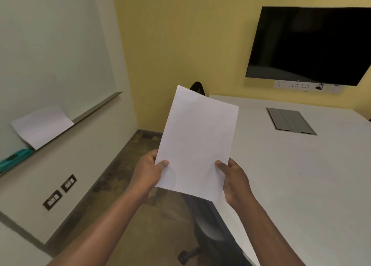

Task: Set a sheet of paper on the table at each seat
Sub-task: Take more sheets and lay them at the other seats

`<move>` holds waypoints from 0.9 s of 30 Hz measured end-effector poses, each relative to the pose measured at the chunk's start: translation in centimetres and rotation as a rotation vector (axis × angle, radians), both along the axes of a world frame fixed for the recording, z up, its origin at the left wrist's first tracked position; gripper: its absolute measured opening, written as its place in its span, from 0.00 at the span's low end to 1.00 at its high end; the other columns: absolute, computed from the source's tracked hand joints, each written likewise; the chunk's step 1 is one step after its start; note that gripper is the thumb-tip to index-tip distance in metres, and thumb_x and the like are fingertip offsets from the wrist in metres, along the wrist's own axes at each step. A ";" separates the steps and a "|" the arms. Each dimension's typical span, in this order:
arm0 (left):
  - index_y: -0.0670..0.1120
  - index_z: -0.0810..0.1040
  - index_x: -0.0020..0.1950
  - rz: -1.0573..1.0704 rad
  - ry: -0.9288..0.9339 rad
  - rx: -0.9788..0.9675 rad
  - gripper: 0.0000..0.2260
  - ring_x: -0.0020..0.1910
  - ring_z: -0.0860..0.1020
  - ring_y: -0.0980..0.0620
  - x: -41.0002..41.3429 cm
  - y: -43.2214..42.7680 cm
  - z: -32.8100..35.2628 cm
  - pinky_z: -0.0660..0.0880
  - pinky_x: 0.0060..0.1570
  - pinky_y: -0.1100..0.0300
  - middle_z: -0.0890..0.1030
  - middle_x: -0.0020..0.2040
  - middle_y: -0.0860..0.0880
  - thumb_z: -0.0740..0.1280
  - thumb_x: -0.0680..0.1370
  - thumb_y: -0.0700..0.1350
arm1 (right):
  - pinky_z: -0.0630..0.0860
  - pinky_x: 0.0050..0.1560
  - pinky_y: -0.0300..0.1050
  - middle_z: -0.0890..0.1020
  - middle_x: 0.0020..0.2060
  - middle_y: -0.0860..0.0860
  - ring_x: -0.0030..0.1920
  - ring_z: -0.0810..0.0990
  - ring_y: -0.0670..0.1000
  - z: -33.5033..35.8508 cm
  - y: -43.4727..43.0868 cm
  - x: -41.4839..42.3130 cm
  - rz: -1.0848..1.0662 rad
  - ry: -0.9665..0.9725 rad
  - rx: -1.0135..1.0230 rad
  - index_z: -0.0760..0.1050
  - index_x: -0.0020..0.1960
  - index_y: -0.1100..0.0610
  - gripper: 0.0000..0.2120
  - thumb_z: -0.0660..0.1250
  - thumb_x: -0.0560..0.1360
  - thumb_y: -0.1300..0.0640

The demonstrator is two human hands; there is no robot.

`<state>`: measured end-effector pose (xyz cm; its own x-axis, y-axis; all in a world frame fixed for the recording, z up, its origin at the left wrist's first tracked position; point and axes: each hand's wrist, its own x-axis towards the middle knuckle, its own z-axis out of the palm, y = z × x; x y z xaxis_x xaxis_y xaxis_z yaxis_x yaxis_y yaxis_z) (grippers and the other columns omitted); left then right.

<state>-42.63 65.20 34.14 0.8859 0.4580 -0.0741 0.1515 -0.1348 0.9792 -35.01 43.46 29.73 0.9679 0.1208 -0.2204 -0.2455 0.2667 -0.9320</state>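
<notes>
A white sheet of paper [195, 141] is held upright in front of me, over the left edge of the white table [291, 175]. My left hand [149, 170] pinches its lower left corner with the thumb on top. My right hand [232, 180] grips its lower right edge the same way. Whether it is one sheet or a thin stack, I cannot tell. More white paper [43, 126] lies on the whiteboard ledge at the left.
A black office chair [208, 225] is tucked under the table's near left edge, and another chair back [197, 87] shows behind the paper. A grey cable hatch [291, 121] sits in the tabletop. A dark wall screen [309, 44] hangs above the far end. A teal eraser [14, 158] rests on the ledge.
</notes>
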 end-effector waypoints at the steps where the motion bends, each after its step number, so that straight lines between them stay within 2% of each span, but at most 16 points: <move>1: 0.56 0.79 0.53 0.002 0.007 -0.001 0.08 0.50 0.81 0.53 1.6 1.4 0.0 0.78 0.46 0.53 0.83 0.50 0.59 0.67 0.81 0.42 | 0.78 0.64 0.57 0.87 0.56 0.51 0.59 0.84 0.58 0.2 1.4 1.3 -0.013 -0.005 -0.020 0.81 0.62 0.55 0.12 0.66 0.81 0.61; 5: 0.58 0.78 0.48 -0.018 0.017 -0.006 0.09 0.47 0.81 0.56 7.3 6.4 -0.1 0.79 0.45 0.55 0.82 0.48 0.60 0.67 0.82 0.42 | 0.80 0.62 0.56 0.87 0.56 0.50 0.57 0.85 0.57 1.0 6.4 6.0 -0.050 -0.027 -0.080 0.81 0.62 0.54 0.12 0.65 0.81 0.61; 8: 0.57 0.78 0.48 -0.047 0.019 -0.003 0.09 0.46 0.81 0.57 12.1 10.2 -0.1 0.78 0.42 0.57 0.83 0.48 0.59 0.67 0.82 0.42 | 0.81 0.60 0.54 0.87 0.55 0.48 0.56 0.85 0.55 1.4 10.0 9.8 -0.088 -0.035 -0.111 0.81 0.61 0.53 0.11 0.65 0.81 0.60; 12: 0.55 0.78 0.50 -0.108 0.006 -0.008 0.09 0.43 0.81 0.59 19.2 16.1 -0.3 0.76 0.36 0.62 0.82 0.44 0.61 0.66 0.82 0.40 | 0.81 0.51 0.49 0.88 0.52 0.48 0.53 0.85 0.53 1.2 14.9 15.3 -0.145 -0.018 -0.129 0.82 0.59 0.54 0.10 0.65 0.81 0.60; 14: 0.54 0.79 0.52 -0.147 0.011 0.006 0.08 0.44 0.83 0.57 22.8 19.3 -0.6 0.78 0.38 0.60 0.83 0.46 0.59 0.66 0.82 0.41 | 0.80 0.49 0.49 0.88 0.53 0.51 0.53 0.85 0.55 1.0 17.3 18.2 -0.183 -0.009 -0.144 0.81 0.58 0.56 0.09 0.65 0.81 0.59; 17: 0.55 0.80 0.50 -0.216 0.030 0.016 0.09 0.46 0.84 0.54 28.6 24.0 -0.8 0.82 0.48 0.53 0.85 0.48 0.57 0.66 0.81 0.41 | 0.82 0.51 0.52 0.87 0.53 0.54 0.50 0.86 0.56 0.7 20.9 22.4 -0.253 0.013 -0.167 0.81 0.57 0.58 0.08 0.65 0.81 0.58; 19: 0.56 0.80 0.49 -0.276 0.047 0.018 0.09 0.47 0.85 0.54 32.4 26.5 -0.8 0.82 0.51 0.51 0.86 0.48 0.57 0.67 0.81 0.41 | 0.82 0.52 0.52 0.87 0.51 0.54 0.50 0.86 0.57 0.6 23.2 24.8 -0.295 0.024 -0.185 0.81 0.56 0.58 0.07 0.66 0.82 0.58; 23: 0.57 0.79 0.47 -0.374 0.085 0.043 0.10 0.45 0.84 0.55 39.8 29.2 -1.2 0.82 0.49 0.53 0.84 0.46 0.59 0.66 0.82 0.41 | 0.82 0.44 0.47 0.87 0.51 0.54 0.51 0.86 0.58 -0.2 26.3 29.2 -0.367 0.090 -0.223 0.81 0.56 0.58 0.07 0.67 0.81 0.57; 27: 0.56 0.78 0.49 -0.482 0.127 0.045 0.09 0.45 0.84 0.54 47.4 29.7 -2.1 0.80 0.43 0.57 0.84 0.47 0.57 0.66 0.82 0.41 | 0.83 0.44 0.48 0.88 0.50 0.55 0.49 0.87 0.58 -1.0 26.8 34.2 -0.457 0.121 -0.251 0.82 0.55 0.59 0.07 0.68 0.80 0.59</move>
<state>4.81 94.90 32.02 0.9828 0.0037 -0.1844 0.1790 -0.2604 0.9488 -0.80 70.22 28.69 0.8752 -0.3782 -0.3016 -0.2661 0.1441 -0.9531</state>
